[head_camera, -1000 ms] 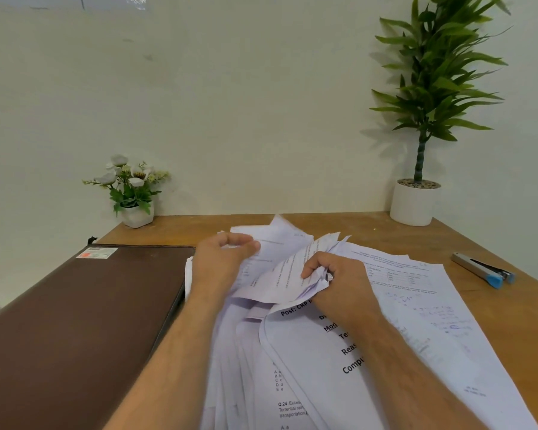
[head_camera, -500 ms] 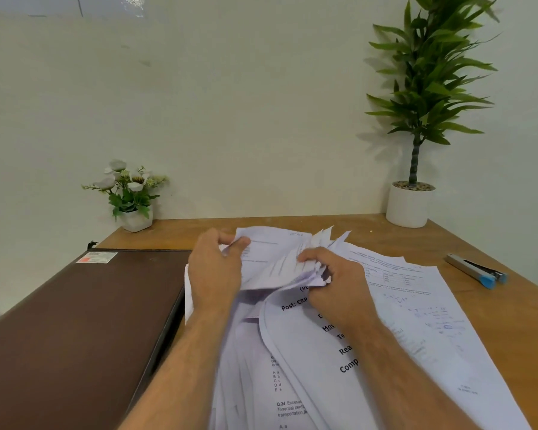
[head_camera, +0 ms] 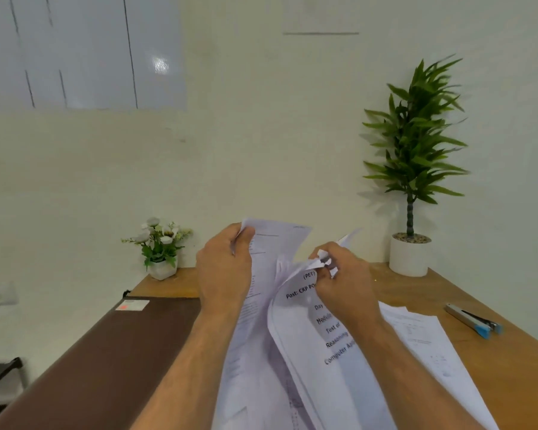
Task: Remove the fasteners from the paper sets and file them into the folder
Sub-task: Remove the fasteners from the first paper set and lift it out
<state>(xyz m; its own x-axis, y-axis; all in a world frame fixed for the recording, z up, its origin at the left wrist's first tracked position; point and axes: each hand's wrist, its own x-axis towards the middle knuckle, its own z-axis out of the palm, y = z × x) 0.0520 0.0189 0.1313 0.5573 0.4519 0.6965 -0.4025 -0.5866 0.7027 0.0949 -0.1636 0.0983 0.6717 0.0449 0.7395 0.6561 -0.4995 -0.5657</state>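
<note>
Two hands grasp the paper set (head_camera: pixel 295 352) I watch, raised above the wooden desk (head_camera: pixel 491 361). My left hand (head_camera: pixel 224 268) grips a sheet's top edge; my right hand (head_camera: pixel 345 283) pinches the crumpled corner at its 10 o'clock. A brown folder (head_camera: pixel 106 355) lies shut at 9 o'clock, a stapler (head_camera: pixel 474 320) at 3 o'clock beside loose sheets (head_camera: pixel 423 339).

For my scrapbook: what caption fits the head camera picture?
Both hands, left and right, pull a paper set apart beside a brown folder.
</note>
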